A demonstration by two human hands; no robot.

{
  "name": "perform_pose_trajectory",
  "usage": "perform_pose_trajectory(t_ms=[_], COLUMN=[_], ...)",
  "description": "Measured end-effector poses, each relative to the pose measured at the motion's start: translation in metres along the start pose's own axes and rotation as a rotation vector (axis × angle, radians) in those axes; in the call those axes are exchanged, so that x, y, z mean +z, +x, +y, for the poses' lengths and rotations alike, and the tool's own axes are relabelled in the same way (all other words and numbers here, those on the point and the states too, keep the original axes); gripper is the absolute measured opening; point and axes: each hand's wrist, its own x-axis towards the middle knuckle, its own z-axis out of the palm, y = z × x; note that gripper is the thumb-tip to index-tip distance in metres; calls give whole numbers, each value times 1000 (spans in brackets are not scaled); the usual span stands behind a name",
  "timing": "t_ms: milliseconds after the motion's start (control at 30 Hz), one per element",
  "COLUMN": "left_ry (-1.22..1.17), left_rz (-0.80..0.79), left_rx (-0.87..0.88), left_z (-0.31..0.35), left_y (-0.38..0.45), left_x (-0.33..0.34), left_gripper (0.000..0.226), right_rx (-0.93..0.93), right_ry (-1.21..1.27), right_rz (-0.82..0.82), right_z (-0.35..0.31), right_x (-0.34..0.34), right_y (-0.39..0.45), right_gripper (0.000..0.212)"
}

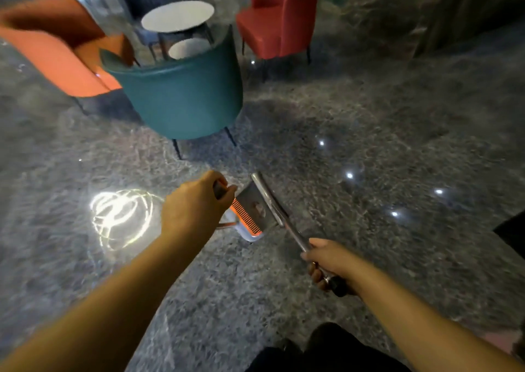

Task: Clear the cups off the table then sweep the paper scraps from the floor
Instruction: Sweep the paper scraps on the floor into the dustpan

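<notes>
Head view was motion-blurred. Left hand [196, 204] was curled round a dark handle [219, 189], apparently the dustpan's; the dustpan [250, 215], grey with an orange comb edge, hung just below and right of that fist, over the floor [369, 133]. Right hand [326, 260] gripped the broom's metal pole [287, 224] near its black end, with the pole running up-left to touch or cross the dustpan. Round table [177, 16] beyond the teal chair [184, 98] showed no cups, so that step looked done. Sweeping looked to be the step in hand. No paper scraps could be made out; the blur and bright ceiling-light reflections made that hard to judge. Next move probably needs finding the scraps, setting the pan lip flat and separating broom from pan.
</notes>
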Motion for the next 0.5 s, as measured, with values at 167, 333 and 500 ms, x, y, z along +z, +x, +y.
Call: perform_pose_trajectory(t_ms=[167, 333, 500], left_ry=[-19, 52, 106], left_rz=[31, 126, 84], left_rx=[-206, -328, -474], left_z=[-63, -123, -183], left_y=[25, 71, 121], left_x=[-5, -7, -7], left_gripper=[29, 27, 31], right_rx=[24, 41, 126], right_ry=[-184, -319, -353], right_rz=[-119, -200, -331], right_z=[-50, -112, -196], right_x=[50, 93, 134], right_y=[51, 110, 162], right_gripper=[6, 17, 14])
